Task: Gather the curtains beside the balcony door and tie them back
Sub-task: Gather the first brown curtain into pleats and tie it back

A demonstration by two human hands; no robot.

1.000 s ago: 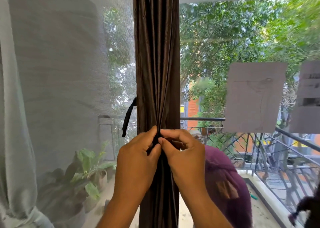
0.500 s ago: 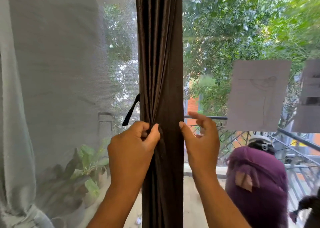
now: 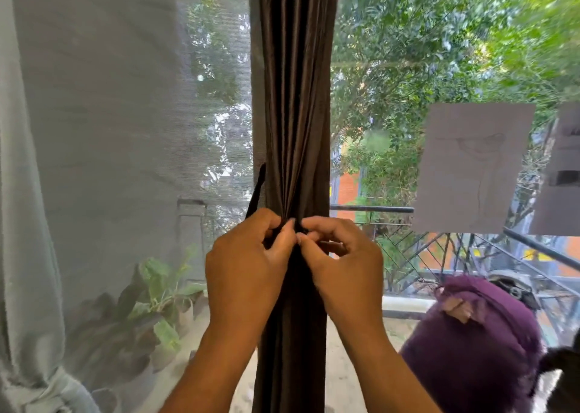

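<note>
The brown curtain (image 3: pixel 295 130) is kept gathered in a narrow column at the centre, so that the dark tie strap (image 3: pixel 255 193) can be knotted – it is pinched by the left hand (image 3: pixel 248 265) and right hand (image 3: pixel 342 262), raised with fingertips meeting.

bright daylight comes in from outside through the glass, leaving the dark curtain (image 3: pixel 292 98) and the backs of both hands in soft shade. the trees (image 3: pixel 470 36) at the upper right are smeared and overexposed. the sheer curtain (image 3: pixel 94 130) hazes the left side. straight lines bend near the edges.
</note>
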